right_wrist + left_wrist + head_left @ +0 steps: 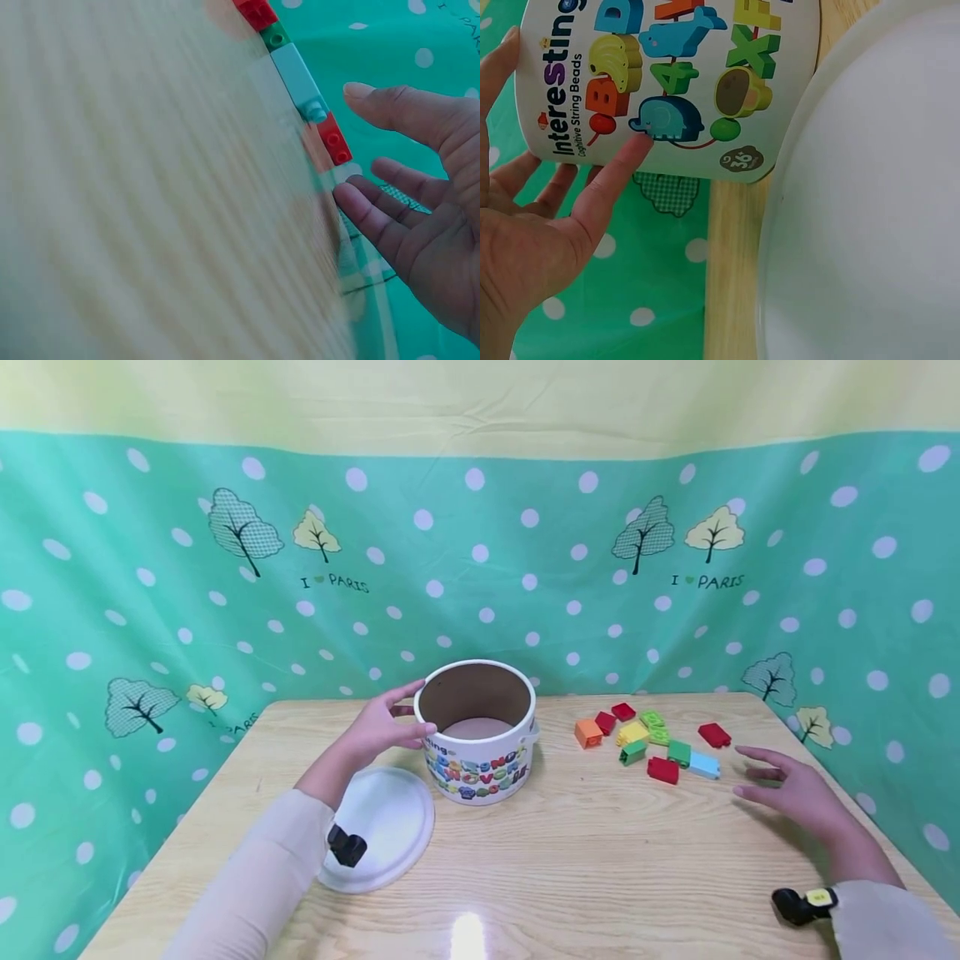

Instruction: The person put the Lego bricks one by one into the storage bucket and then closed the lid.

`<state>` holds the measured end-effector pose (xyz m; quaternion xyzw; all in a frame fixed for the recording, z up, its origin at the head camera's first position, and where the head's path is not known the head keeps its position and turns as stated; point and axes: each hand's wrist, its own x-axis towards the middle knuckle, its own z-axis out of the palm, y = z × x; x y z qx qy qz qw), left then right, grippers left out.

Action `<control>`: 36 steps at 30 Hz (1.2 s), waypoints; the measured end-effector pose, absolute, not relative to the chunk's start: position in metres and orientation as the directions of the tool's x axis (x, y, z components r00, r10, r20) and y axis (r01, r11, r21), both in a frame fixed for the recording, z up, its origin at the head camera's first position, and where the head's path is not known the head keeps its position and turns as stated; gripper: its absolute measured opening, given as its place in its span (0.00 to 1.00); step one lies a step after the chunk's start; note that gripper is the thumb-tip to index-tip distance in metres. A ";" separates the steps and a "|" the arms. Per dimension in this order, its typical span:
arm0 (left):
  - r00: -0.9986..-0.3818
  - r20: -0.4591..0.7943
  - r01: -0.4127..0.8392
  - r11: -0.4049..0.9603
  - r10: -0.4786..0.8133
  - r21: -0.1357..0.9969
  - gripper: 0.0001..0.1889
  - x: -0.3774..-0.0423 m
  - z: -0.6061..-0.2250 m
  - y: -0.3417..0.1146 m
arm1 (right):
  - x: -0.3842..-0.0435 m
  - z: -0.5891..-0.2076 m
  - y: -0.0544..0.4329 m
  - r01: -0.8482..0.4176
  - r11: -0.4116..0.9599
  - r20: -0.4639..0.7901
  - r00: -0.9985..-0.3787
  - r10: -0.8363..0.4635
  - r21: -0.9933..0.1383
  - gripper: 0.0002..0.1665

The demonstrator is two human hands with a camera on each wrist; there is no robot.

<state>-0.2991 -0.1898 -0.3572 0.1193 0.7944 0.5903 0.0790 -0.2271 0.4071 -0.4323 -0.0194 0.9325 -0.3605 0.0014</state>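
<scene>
A white round bucket point(480, 772) with colourful letters stands upright, its top uncovered. My left hand point(378, 727) lies along the bucket's left side, thumb at the front near the rim and fingers spread toward the back. In the left wrist view, the thumb point(611, 187) reaches over the printed label. My right hand point(798, 793) hovers at the right with parted fingers and holds nothing. Closest to it are a red block point(714, 735) and a light blue block point(703, 766). The right wrist view shows the light blue block point(298, 79) beyond the thumb.
A white round lid point(382, 831) lies on the table point(570, 877), partly under the left forearm. Right of the bucket are scattered several blocks, including an orange block point(588, 733), a yellow block point(632, 732) and a green block point(633, 752). A patterned curtain point(480, 577) hangs behind.
</scene>
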 end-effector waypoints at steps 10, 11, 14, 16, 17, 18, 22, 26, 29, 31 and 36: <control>-0.956 0.007 0.089 0.270 0.293 0.959 0.46 -0.299 -0.357 -0.191 | -0.246 -0.441 0.395 -0.026 0.695 0.003 -0.999 -0.034 -0.718 0.47; -0.956 0.008 0.091 0.267 0.295 0.959 0.46 -0.299 -0.357 -0.191 | -0.248 -0.442 0.394 -0.028 0.695 0.005 -0.999 -0.034 -0.718 0.46; -0.953 0.012 0.093 0.257 0.303 0.962 0.46 -0.298 -0.357 -0.190 | -0.253 -0.445 0.391 -0.043 0.703 0.017 -0.999 -0.044 -0.710 0.44; -0.952 0.012 0.092 0.248 0.306 0.964 0.47 -0.298 -0.357 -0.190 | -0.256 -0.446 0.389 -0.060 0.714 0.033 -0.998 -0.052 -0.698 0.43; -0.951 0.009 0.089 0.245 0.308 0.965 0.47 -0.297 -0.357 -0.190 | -0.257 -0.447 0.389 -0.067 0.720 0.039 -0.998 -0.055 -0.691 0.42; -0.952 0.005 0.083 0.243 0.305 0.966 0.47 -0.297 -0.358 -0.190 | -0.258 -0.448 0.388 -0.073 0.725 0.044 -0.997 -0.059 -0.684 0.41; -0.953 -0.006 0.074 0.251 0.301 0.965 0.47 -0.297 -0.359 -0.190 | -0.262 -0.451 0.388 -0.071 0.748 0.059 -0.997 -0.042 -0.660 0.37; -0.954 -0.003 0.076 0.252 0.300 0.965 0.47 -0.297 -0.361 -0.190 | -0.263 -0.452 0.388 -0.056 0.763 0.067 -0.998 -0.017 -0.644 0.33; -0.954 0.005 0.082 0.244 0.300 0.966 0.46 -0.298 -0.361 -0.190 | -0.264 -0.452 0.389 -0.048 0.772 0.072 -0.997 -0.003 -0.634 0.33; -0.954 0.006 0.082 0.239 0.300 0.968 0.46 -0.298 -0.361 -0.190 | -0.264 -0.451 0.390 -0.043 0.772 0.068 -0.998 0.000 -0.635 0.33; -0.955 -0.005 0.069 0.238 0.297 0.969 0.46 -0.297 -0.362 -0.190 | -0.258 -0.446 0.389 -0.016 0.758 0.036 -0.999 0.010 -0.652 0.35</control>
